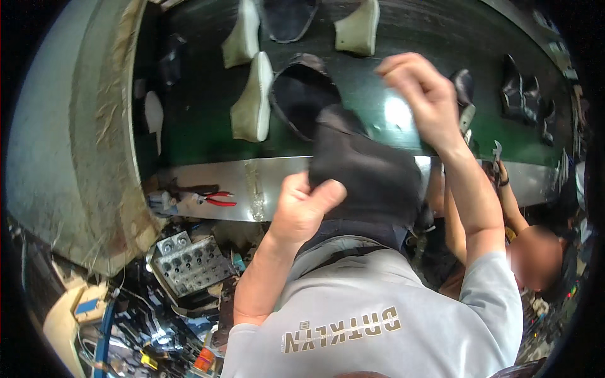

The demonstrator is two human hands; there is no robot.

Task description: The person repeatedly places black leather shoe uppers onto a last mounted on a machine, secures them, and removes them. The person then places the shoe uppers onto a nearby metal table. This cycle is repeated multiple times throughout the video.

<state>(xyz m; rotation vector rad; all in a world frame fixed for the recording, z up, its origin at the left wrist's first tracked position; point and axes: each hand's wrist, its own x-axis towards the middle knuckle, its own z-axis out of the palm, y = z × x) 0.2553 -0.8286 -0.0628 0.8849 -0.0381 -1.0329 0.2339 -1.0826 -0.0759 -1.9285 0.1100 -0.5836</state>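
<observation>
A black leather boot (365,173) lies across the near edge of the bench, its wide shaft toward me. My left hand (302,205) is closed on the side of that shaft, thumb on top. Raised above the bench to the right of the boot, my right hand (419,88) has its fingers curled and blurred. Whatever its fingertips may pinch cannot be made out. Just beyond the boot rests another black boot piece (305,94), its opening facing up. Pale wedge-shaped shoe soles, one standing close (252,104) and another farther off (358,28), are on the bench.
The dark green bench (201,94) has a metal front edge (208,173). Red-handled pliers (217,198) lie at its left. Black boots (520,91) stand far right. At the right a co-worker's hand (501,173) holds a metal tool. A metal holder with holes (192,261) sits lower left.
</observation>
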